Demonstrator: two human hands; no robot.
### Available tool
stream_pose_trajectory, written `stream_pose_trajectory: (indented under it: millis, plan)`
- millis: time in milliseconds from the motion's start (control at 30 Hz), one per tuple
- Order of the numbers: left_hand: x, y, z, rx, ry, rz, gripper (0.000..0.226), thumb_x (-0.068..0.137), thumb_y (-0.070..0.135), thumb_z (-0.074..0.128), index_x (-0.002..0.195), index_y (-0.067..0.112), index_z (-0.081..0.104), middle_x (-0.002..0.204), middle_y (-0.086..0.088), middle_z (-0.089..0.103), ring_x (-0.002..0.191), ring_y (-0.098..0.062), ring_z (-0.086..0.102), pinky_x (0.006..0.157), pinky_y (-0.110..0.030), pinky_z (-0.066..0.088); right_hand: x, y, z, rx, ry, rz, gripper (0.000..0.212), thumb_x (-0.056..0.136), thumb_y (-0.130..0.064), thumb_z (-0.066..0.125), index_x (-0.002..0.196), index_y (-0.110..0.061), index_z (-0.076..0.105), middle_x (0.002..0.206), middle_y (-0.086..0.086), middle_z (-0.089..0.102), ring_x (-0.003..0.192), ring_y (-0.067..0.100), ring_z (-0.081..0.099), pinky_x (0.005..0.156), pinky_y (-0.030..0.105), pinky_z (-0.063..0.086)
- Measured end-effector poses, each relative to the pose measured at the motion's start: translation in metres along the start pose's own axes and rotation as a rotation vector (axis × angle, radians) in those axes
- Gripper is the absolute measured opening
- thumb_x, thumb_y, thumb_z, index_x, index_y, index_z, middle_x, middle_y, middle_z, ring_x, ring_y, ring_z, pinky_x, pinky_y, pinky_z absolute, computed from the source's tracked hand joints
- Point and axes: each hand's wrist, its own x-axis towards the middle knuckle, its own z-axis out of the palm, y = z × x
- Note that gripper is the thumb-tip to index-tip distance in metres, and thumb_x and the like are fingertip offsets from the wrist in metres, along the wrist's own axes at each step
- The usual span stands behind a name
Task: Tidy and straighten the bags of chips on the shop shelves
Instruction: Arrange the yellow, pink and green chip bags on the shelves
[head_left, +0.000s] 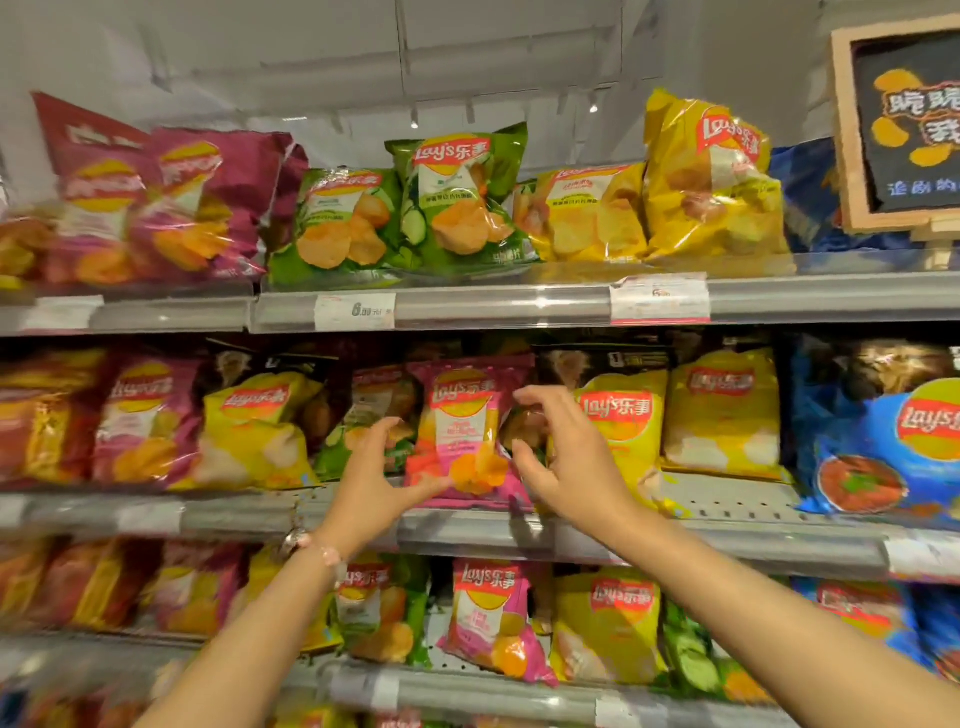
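A pink bag of chips (462, 431) stands upright on the middle shelf (727, 501), between a green bag (363, 415) and a yellow bag (618, 431). My left hand (371, 483) is at the pink bag's lower left edge, fingers spread, thumb touching its bottom corner. My right hand (566, 457) hovers at the bag's right edge, fingers curled and apart, holding nothing. Whether the right fingers touch the bag is unclear.
The top shelf (519, 304) carries purple, green and yellow bags, some leaning. A lower shelf (467, 691) has several more bags. A blue bag (883, 447) sits at the middle shelf's right, with a bare gap beside it. A framed chalkboard sign (904, 124) stands top right.
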Motion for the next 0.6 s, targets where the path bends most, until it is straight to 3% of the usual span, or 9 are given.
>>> stream_pose_trajectory:
  millis: [100,200,300,433,533,600]
  plan:
    - [0.005,-0.017,0.011,-0.086,-0.054,-0.065,0.105,0.056,0.057,0.078,0.144,0.023,0.032,0.136,0.002,0.048,0.119,-0.013,0.050,0.094,-0.026,0.045,0.000,0.012,0.041,0.006,-0.041,0.213,0.060,0.085,-0.019,0.066,0.138,-0.009,0.039,0.134,0.009,0.045,0.124,0.020,0.044,0.097,0.016,0.031]
    - [0.016,-0.028,0.016,-0.152,-0.097,-0.075,0.098,0.067,0.041,0.083,0.148,0.028,0.027,0.131,0.004,0.051,0.105,-0.008,0.058,0.078,-0.012,0.046,0.004,0.022,0.071,0.074,-0.016,0.460,0.084,0.081,-0.028,0.072,0.147,-0.009,0.024,0.145,0.012,0.035,0.134,0.023,0.034,0.107,0.025,0.028]
    - [0.024,-0.036,0.016,-0.157,-0.161,-0.048,0.093,0.072,0.032,0.082,0.148,0.029,0.027,0.121,0.012,0.051,0.108,-0.012,0.059,0.088,-0.022,0.049,0.011,0.029,0.088,0.193,-0.025,0.626,0.101,0.076,-0.031,0.078,0.150,-0.009,0.013,0.151,0.012,0.032,0.138,0.025,0.033,0.112,0.036,0.030]
    - [0.031,-0.047,0.017,-0.138,-0.230,0.009,0.057,0.076,0.033,0.079,0.124,0.039,0.048,0.102,0.029,0.059,0.102,-0.005,0.063,0.082,-0.009,0.047,0.021,0.037,0.097,0.269,-0.016,0.737,0.095,0.075,-0.024,0.079,0.148,-0.011,0.019,0.141,0.009,0.048,0.126,0.025,0.048,0.102,0.033,0.038]
    - [0.033,-0.051,0.017,-0.150,-0.265,0.017,0.060,0.077,0.035,0.078,0.131,0.031,0.050,0.104,0.020,0.063,0.088,0.010,0.059,0.078,-0.010,0.048,0.024,0.042,0.100,0.302,-0.033,0.797,0.088,0.075,-0.021,0.079,0.145,-0.007,0.027,0.134,0.009,0.053,0.120,0.023,0.053,0.102,0.035,0.041]
    - [0.034,-0.051,0.011,-0.168,-0.292,0.001,0.065,0.079,0.029,0.077,0.136,0.027,0.046,0.103,0.018,0.058,0.079,0.009,0.056,0.069,-0.005,0.045,0.025,0.044,0.100,0.305,-0.052,0.827,0.075,0.076,-0.020,0.079,0.138,-0.006,0.039,0.128,0.008,0.057,0.114,0.021,0.057,0.096,0.032,0.046]
